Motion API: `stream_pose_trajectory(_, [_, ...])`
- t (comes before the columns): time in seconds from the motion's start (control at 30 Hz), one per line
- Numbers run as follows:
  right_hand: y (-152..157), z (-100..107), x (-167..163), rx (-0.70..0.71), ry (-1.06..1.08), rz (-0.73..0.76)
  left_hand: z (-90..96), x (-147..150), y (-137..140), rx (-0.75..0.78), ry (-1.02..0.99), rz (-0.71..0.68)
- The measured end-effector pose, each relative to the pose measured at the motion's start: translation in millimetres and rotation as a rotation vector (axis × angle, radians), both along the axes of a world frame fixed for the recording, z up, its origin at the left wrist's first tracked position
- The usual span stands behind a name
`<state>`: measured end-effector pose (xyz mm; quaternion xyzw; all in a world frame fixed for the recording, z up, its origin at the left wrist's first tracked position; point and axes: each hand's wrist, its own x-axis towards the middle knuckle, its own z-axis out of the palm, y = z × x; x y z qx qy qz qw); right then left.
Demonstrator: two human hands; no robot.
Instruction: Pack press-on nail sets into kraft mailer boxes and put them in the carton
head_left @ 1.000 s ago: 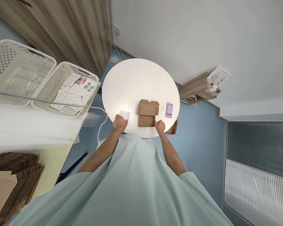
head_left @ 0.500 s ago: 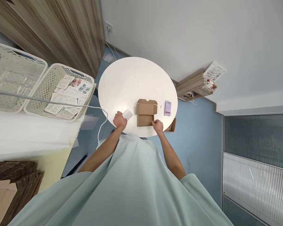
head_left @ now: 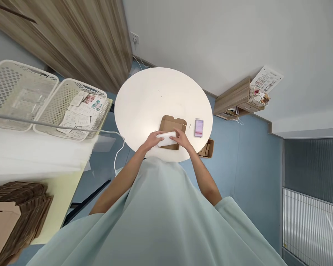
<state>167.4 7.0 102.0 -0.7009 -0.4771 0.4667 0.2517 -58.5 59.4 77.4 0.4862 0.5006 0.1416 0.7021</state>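
Note:
Between my two hands is a white, roughly rectangular packet (head_left: 167, 139), held over an open cardboard box (head_left: 172, 123). My left hand (head_left: 152, 140) grips its left end, and my right hand (head_left: 181, 139) grips its right end. The box lies on the round white table (head_left: 138, 99) with its lid folded back, away from me. Packet and hands hide most of the box's tray, so I cannot tell whether the packet touches its bottom. To the right of the box lies a phone (head_left: 199, 128) with a blurred screen.
At left, a side table bears white baskets (head_left: 48, 111), one with paper cards (head_left: 79, 114), and stacked flat cardboard (head_left: 22, 214). A white cable (head_left: 119, 147) hangs near the round table. A carton (head_left: 207, 148) stands below its right edge. A wooden shelf (head_left: 233, 98) is by the wall.
My left hand has brought the white packet rightward over the box. My right hand has left the box's right edge and taken the packet's other end. The box has turned slightly.

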Motion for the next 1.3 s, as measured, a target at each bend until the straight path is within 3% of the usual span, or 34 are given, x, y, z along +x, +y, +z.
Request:
stream_pose_trajectory(0.07, [-7,-8,6,-0.040,-0.037,0.007,-1.4,14,-4,0.042,0.060,-0.020])
stream_pose_trajectory(0.23, [-28,-30,7,-0.156,-0.186,-0.090,-15.5,46,-13,0.188,0.412,0.089])
stream_pose_trajectory(0.33, [-35,-41,3,-0.213,-0.243,-0.107,-28.0,56,-19,0.238,0.561,0.050])
stream_pose_trajectory(0.57, [-32,-53,3,-0.292,-0.361,0.092,-46.7,62,-32,0.303,0.671,-0.122])
stream_pose_trajectory(0.77, [-31,-55,2,-0.313,-0.384,0.168,-43.9,66,-40,0.382,0.687,-0.141])
stream_pose_trajectory(0.9, [-32,-46,16,-0.224,-0.348,0.043,-33.3,66,-33,0.384,0.737,-0.050])
stream_pose_trajectory(1.1, [-11,-39,52,-0.088,-0.265,-0.271,-30.7,64,14,0.442,0.594,0.266])
stream_pose_trajectory(1.3, [14,-49,55,-0.136,0.101,-0.375,-28.1,63,46,0.177,0.408,0.263])
